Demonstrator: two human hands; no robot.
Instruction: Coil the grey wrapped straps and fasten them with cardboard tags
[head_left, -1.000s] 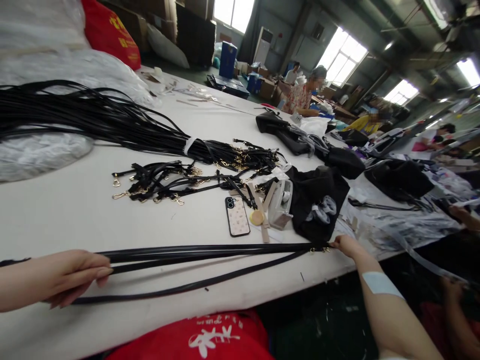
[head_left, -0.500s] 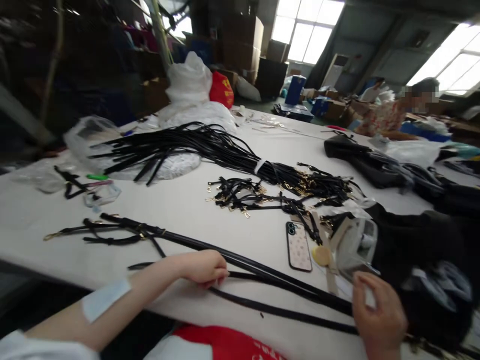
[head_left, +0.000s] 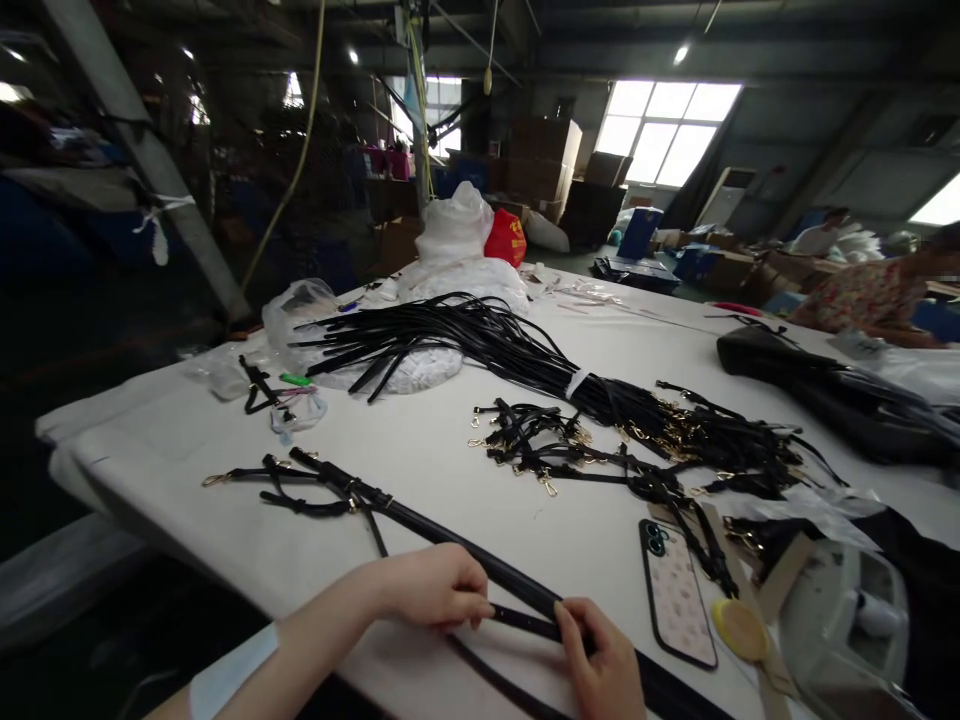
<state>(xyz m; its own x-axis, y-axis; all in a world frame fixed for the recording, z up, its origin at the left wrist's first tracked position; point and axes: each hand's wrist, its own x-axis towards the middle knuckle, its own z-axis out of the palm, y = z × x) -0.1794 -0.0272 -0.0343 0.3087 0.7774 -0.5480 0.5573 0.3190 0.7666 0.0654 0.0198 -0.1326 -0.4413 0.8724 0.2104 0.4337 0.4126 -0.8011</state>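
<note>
Near the table's front edge, my left hand [head_left: 439, 588] is closed around a narrow black strap [head_left: 517, 620], which shows small holes. My right hand [head_left: 604, 660] pinches the same strap further to the right, beside a wider black strap [head_left: 480, 556] that runs diagonally across the table. At that strap's far left lie buckled short pieces [head_left: 311, 505] and a gold snap hook [head_left: 217, 480]. Another length of black strap [head_left: 499, 680] passes below both hands. The fingers partly cover the strap between them.
A large bundle of black straps [head_left: 487, 340] lies across the table, tied with a white band. Short straps with gold clips [head_left: 540, 440] are heaped before it. A phone [head_left: 679, 595], yellow disc [head_left: 740, 628] and black bags [head_left: 840, 400] lie rightward. Another person [head_left: 862, 290] sits at far right.
My right hand has moved left, close to my left hand, and now grips the narrow strap. My left hand stays on it. The camera view has shifted left and up.
</note>
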